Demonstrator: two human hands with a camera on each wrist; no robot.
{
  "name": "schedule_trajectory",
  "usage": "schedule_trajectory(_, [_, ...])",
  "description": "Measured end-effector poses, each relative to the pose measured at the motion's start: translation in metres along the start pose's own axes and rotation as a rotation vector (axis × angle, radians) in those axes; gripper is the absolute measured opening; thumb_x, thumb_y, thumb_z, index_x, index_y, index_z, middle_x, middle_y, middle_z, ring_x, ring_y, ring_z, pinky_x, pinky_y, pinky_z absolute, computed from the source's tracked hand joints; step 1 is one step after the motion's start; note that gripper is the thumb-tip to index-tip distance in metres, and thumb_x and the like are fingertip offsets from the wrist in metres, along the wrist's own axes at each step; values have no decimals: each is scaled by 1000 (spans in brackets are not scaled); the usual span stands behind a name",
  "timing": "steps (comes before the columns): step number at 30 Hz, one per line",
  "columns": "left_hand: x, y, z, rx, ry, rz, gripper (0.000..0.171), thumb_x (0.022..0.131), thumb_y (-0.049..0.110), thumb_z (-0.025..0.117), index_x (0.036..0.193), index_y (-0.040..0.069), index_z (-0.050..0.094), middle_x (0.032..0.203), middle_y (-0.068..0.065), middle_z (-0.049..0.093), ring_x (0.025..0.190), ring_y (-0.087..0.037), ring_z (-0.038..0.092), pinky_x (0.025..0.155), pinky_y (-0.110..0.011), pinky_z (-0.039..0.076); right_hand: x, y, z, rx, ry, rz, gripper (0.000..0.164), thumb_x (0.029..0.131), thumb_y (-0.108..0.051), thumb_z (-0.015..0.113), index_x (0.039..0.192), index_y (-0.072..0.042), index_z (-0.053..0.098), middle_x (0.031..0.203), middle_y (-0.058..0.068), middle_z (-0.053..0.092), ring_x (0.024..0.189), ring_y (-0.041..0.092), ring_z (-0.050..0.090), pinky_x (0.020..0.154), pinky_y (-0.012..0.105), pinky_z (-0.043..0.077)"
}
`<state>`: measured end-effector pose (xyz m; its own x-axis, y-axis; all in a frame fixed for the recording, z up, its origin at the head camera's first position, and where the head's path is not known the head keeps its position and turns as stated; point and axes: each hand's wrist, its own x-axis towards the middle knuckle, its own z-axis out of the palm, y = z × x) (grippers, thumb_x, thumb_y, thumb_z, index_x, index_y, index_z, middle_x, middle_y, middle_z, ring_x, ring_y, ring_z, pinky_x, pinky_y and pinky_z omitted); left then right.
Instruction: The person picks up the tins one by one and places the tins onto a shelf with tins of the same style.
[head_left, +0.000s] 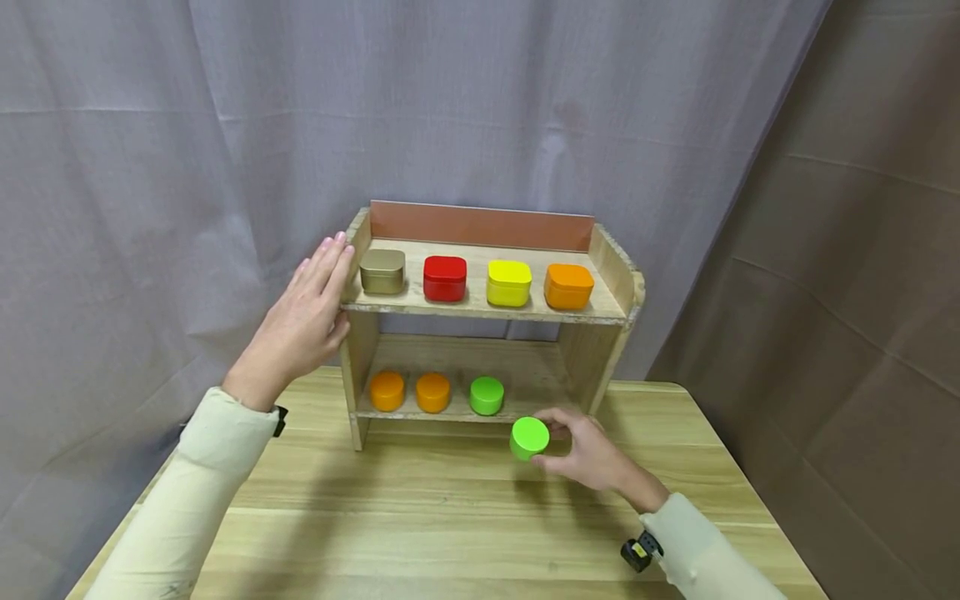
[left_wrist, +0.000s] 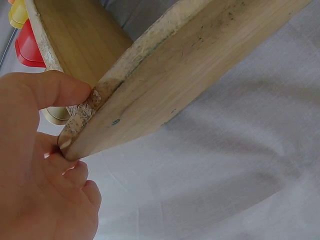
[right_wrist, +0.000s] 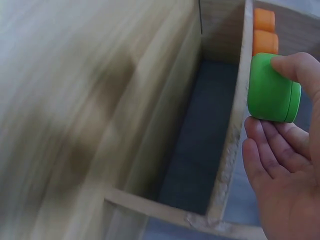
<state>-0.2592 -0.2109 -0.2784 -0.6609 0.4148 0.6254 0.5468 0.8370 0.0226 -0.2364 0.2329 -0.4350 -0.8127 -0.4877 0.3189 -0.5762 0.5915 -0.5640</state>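
Observation:
My right hand (head_left: 588,454) pinches a bright green round tin (head_left: 529,437) between thumb and fingers, just in front of the lower board's front edge. The right wrist view shows this green tin (right_wrist: 270,87) on its side relative to the camera, thumb on its top part and fingers under it. My left hand (head_left: 303,312) holds the upper left side panel of the wooden two-tier shelf (head_left: 487,315), thumb at its front edge (left_wrist: 95,97). On the lower board a second green tin (head_left: 487,396) stands beside two orange round tins (head_left: 387,392).
Along the top board stand square tins in gold (head_left: 382,272), red (head_left: 445,279), yellow (head_left: 508,284) and orange (head_left: 568,287). The shelf stands on a wooden table (head_left: 420,517). A grey curtain (head_left: 480,100) hangs behind, a brownish one (head_left: 847,292) at the right.

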Motion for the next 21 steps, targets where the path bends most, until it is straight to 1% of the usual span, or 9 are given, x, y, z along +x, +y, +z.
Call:
schedule_trajectory(2, [0, 0, 0, 2, 1, 0, 89, 90, 0, 64, 166, -5, 18, 177, -22, 12, 163, -44, 20, 134, -60, 20, 2, 1, -5, -26, 18, 4, 54, 82, -18, 90, 130, -7, 68, 123, 5, 75, 105, 20, 74, 95, 45, 64])
schedule_trajectory(4, [0, 0, 0, 2, 0, -1, 89, 90, 0, 64, 166, -5, 18, 177, -22, 12, 163, -44, 19, 134, -60, 19, 3, 2, -10, -57, 40, 16, 54, 81, -20, 91, 129, -8, 69, 122, 3, 75, 104, 19, 73, 94, 41, 64])
schedule_trajectory(8, [0, 0, 0, 2, -5, -1, 88, 90, 0, 63, 166, -5, 18, 177, -22, 12, 163, -43, 19, 134, -60, 19, 8, 4, -18, -62, 73, 46, 53, 82, -20, 91, 129, -7, 69, 121, 4, 75, 105, 21, 73, 94, 42, 64])
schedule_trajectory(11, [0, 0, 0, 2, -8, -1, 88, 90, 0, 63, 166, -5, 17, 177, -23, 12, 163, -43, 19, 134, -60, 19, 11, 5, -21, -49, 81, 76, 53, 83, -19, 90, 130, -6, 69, 123, 8, 75, 107, 23, 73, 95, 45, 64])
schedule_trajectory(21, [0, 1, -1, -4, -1, -3, 88, 90, -1, 62, 166, -5, 18, 177, -24, 13, 163, -44, 19, 135, -59, 18, 22, 3, -23, -17, 122, 138, 56, 84, -17, 88, 133, 1, 66, 127, 17, 73, 114, 35, 72, 101, 53, 62])
